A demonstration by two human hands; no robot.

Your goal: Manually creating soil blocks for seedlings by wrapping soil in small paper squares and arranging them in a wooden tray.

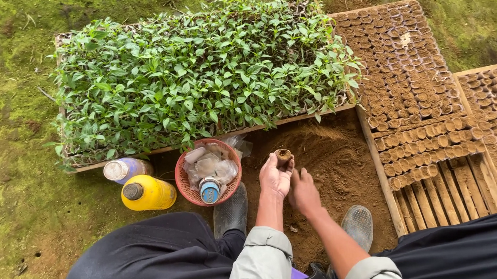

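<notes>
Left hand (pixel 275 178): pinching a small soil-filled pot (pixel 283 155) upright, keeping soil in.
Right hand (pixel 304 193): fingers curling loosely, empty, hovering over the soil heap (pixel 330 155).

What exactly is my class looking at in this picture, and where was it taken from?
One camera, worn on a person's head, looks down at their own knees and bare hands. The left hand holds up a small soil-filled brown pot; the right hand rests beside it, over a heap of loose brown soil. On the ground lie a tray of green leafy seedlings, wooden trays of filled pots, a red woven basket and a yellow plastic bottle.
</notes>
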